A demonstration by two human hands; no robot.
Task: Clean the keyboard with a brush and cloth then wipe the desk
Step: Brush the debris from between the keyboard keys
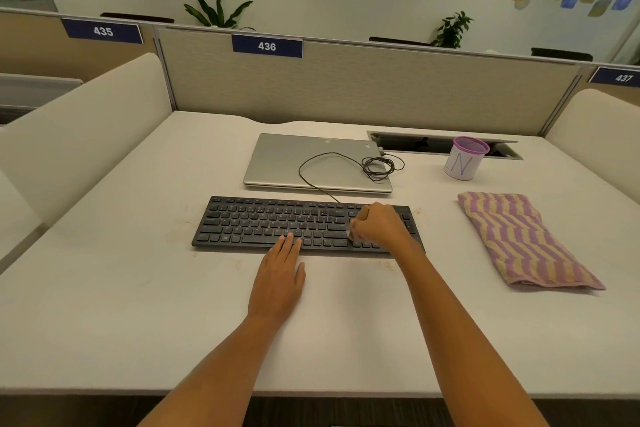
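Touching the keyboard (263,222): left hand (277,284), flat; right hand (379,225), round brush (351,235).

I am looking at a flat black plastic keyboard (277,222), its keys carrying pale legends. Behind it a closed silver-grey laptop (277,163) is showing under a thin black cable (377,166). The folded towelling cloth (519,239) is showing a zigzag of purple and tan stripes. I am reading blue letters on a white cylindrical cup (462,166) with a purple mesh rim. The off-white worktop (121,305) is carrying faint brownish specks around the keyboard. The small brush (351,235) is showing a tan handle and whitish bristles. I am seeing a beige fabric partition (381,87) with navy labels (266,46) bearing white numerals, and a white wall (311,0) scattered with blue and mustard patches.
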